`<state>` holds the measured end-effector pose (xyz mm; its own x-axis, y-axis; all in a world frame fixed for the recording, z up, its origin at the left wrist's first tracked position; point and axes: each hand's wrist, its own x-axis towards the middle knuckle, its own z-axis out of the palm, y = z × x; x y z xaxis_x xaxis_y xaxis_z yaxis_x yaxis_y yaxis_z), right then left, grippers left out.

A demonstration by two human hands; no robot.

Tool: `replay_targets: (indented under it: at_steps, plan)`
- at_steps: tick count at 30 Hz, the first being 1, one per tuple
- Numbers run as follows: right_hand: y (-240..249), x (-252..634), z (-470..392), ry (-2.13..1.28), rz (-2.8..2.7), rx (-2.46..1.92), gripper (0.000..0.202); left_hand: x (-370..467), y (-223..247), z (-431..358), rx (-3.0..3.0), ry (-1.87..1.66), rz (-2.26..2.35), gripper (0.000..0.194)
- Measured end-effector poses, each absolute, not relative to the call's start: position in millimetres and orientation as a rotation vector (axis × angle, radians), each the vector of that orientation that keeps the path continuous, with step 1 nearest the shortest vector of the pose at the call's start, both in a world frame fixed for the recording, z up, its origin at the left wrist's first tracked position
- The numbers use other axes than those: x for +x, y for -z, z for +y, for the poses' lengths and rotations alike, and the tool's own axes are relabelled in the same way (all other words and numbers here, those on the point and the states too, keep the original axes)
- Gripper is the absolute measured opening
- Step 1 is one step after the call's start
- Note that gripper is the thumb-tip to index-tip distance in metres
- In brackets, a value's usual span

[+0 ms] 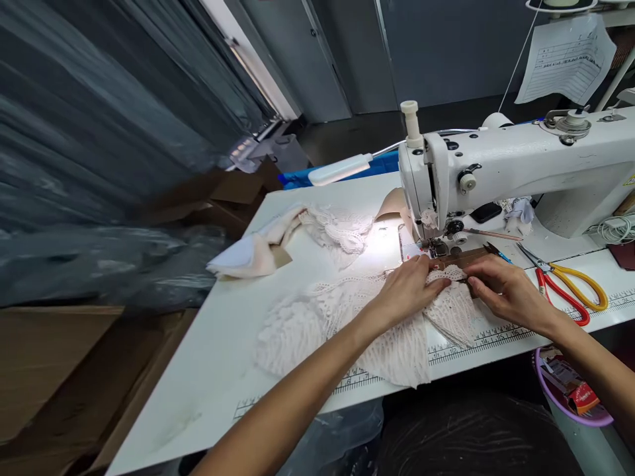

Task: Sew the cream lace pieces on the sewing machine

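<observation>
White lace fabric (pixel 397 347) spreads over the table in front of the white sewing machine (pixel 516 158). My left hand (pixel 409 287) lies on the lace just in front of the presser foot, its fingers close together and its thumb pointing right. To its right, my right hand (pixel 501 287) pinches the edge of a smaller lace piece (pixel 452 314) between thumb and fingers. A brown strip (pixel 466 258) lies behind that edge, by the needle area. More lace (pixel 340 228) and a cream padded piece (pixel 253 256) rest at the back left of the table.
Yellow-handled scissors (pixel 583 281) and red-handled snips (pixel 542 281) lie right of my right hand. A lamp (pixel 340 170) lights the machine's left side. A printed ruler runs along the table's front edge. Cardboard boxes (pixel 59 363) stand left; a purple-rimmed bin (pixel 575 418) is below right.
</observation>
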<state>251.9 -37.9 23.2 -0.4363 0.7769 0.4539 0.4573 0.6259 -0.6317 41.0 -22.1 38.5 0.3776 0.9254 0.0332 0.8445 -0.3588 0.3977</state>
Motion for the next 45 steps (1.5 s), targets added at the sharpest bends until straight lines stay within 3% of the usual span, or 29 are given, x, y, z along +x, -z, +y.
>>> replay_targets:
  at_steps: [6, 11, 16, 19, 21, 29, 45]
  plan:
    - [-17.3, 243.7, -30.1, -0.526, -2.207, -0.983, 0.046, 34.1, -30.2, -31.0, 2.504, -0.681, 1.345, 0.008]
    - [-21.1, 235.8, -34.9, -0.541, -2.289, -0.884, 0.022, 31.1, -13.2, -40.8, 2.642, -1.008, 1.016, 0.012]
    - [-18.7, 241.6, -51.6, -0.269, -2.296, -0.805, 0.009, 32.2, -10.9, -47.4, 2.787, -1.242, 0.88, 0.008]
    - [-18.7, 247.7, -61.1, -0.224, -2.319, -0.765, 0.003, 32.5, -13.8, -50.4, 2.897, -1.242, 0.777, 0.004]
    - [-22.4, 250.3, -65.1, -0.263, -2.296, -0.768, 0.009, 33.0, -16.2, -51.8, 2.95, -1.232, 0.722, 0.003]
    - [-39.6, 240.7, -58.1, -0.384, -2.122, -0.721, 0.011, 36.4, -23.3, -53.9, 3.166, -1.192, 0.578, 0.015]
    - [-20.3, 230.9, -63.0, -0.39, -2.235, -0.943, 0.014, 33.1, -10.1, -51.3, 2.782, -1.251, 0.719, 0.008]
